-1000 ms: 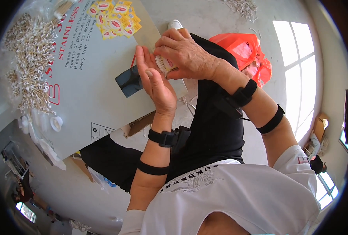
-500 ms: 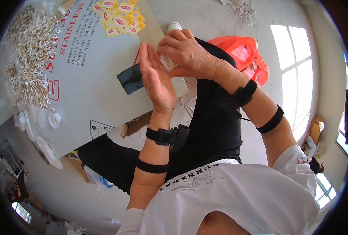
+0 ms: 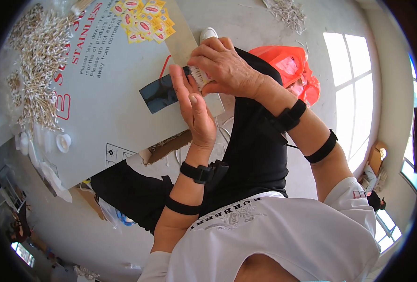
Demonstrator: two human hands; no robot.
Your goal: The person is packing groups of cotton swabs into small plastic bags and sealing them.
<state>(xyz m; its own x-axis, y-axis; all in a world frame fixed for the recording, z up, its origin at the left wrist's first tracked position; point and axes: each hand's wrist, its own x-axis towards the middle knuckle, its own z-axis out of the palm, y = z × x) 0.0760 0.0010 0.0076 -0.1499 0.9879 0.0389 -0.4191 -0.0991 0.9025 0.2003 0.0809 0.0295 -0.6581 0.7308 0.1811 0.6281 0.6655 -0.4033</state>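
A tight bundle of cotton swabs [image 3: 198, 77] is held by my right hand [image 3: 229, 68], its fingers curled round it and the white tips facing left. Part of the bundle is hidden behind the fingers. My left hand [image 3: 196, 110] is upright beside it, fingers stretched out and thumb apart, with the palm toward the tips. Whether the left fingers touch the tips I cannot tell. Just left of my left hand, a dark glossy rectangle [image 3: 159, 95] lies on the grey printed board [image 3: 110, 103].
A large heap of loose cotton swabs [image 3: 42, 66] covers the board's left side. Yellow and red printed labels [image 3: 145, 23] lie at its far edge. A white round lid-like piece [image 3: 64, 143] sits near left. Beyond my right leg is a red plastic bag [image 3: 281, 61]; white scraps [image 3: 287, 14] litter the floor.
My left hand has dropped toward me and turned more edge-on, drawing away from under the bundle. More swab tips show now. The right hand stays almost in place, still holding the bundle.
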